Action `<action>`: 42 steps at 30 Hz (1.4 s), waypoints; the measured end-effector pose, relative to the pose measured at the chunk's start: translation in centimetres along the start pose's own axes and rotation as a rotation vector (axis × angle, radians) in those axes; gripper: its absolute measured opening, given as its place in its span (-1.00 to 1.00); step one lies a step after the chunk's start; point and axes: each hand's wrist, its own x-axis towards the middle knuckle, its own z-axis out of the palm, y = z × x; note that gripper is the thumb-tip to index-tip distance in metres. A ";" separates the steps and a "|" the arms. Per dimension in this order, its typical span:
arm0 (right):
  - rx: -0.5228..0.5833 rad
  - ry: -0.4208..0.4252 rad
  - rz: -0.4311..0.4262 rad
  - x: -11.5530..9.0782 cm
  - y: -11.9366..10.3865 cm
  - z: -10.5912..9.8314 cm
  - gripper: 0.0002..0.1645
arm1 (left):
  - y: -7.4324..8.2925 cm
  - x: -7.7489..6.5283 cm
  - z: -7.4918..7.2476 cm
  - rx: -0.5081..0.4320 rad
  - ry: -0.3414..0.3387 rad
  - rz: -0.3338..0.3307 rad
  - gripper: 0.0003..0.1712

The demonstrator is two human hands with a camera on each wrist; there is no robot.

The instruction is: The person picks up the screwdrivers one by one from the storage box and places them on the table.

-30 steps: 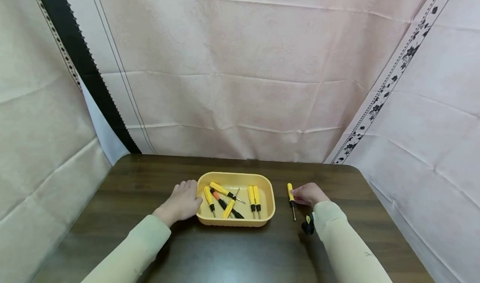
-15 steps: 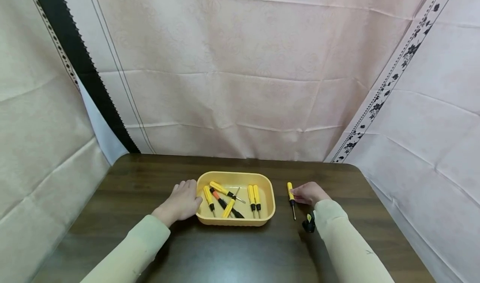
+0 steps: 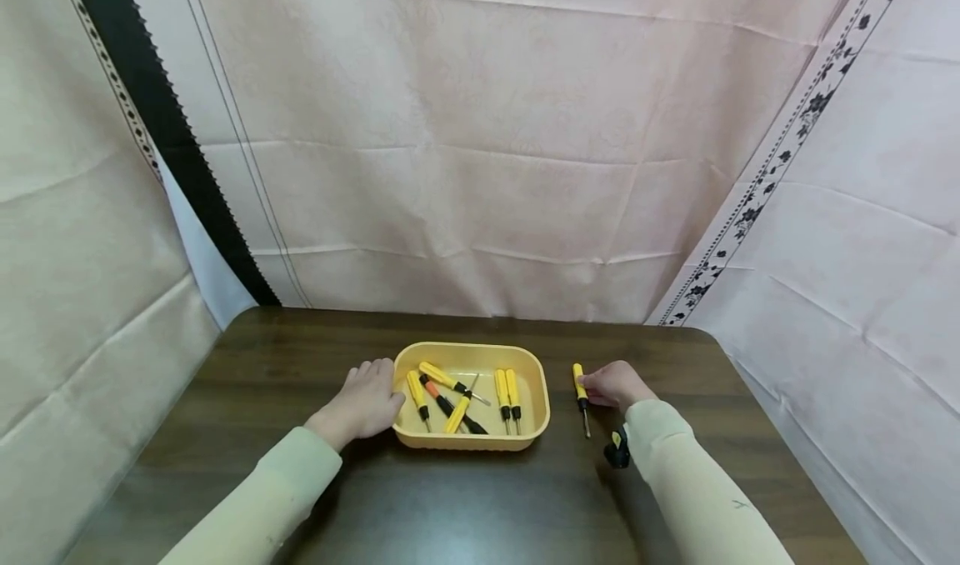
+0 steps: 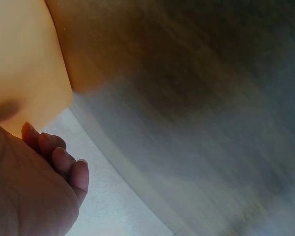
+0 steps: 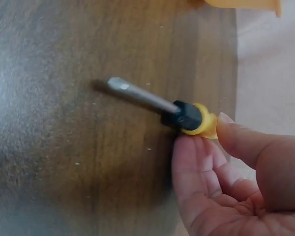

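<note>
In the head view my left hand (image 3: pixel 362 400) holds the left end of a yellow plastic tray (image 3: pixel 472 443), its thumb over the rim. The left wrist view shows those fingers (image 4: pixel 64 160) bent outside the tray wall, with the thumb's dark shape showing through it. To the right of the tray, my right hand (image 3: pixel 618 386) pinches a screwdriver (image 3: pixel 581 388) by its yellow handle between thumb and fingers. Its black collar and metal shaft (image 5: pixel 142 97) stick out free in the right wrist view, tip pointing toward the near side of the table.
Several yellow-handled screwdrivers (image 3: pixel 514 392) lie loose in the tray, along with an orange-and-black screwdriver (image 3: pixel 442 397). The dark wooden table (image 3: pixel 465 515) ends at a pale cloth curtain (image 3: pixel 465 215) at the back. Cloth hangs along both sides too.
</note>
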 end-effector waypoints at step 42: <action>-0.091 -0.232 -0.202 -7.2 -9.4 8.6 -0.43 | 0.1 0.2 -0.1 0.017 -0.014 -0.020 -0.49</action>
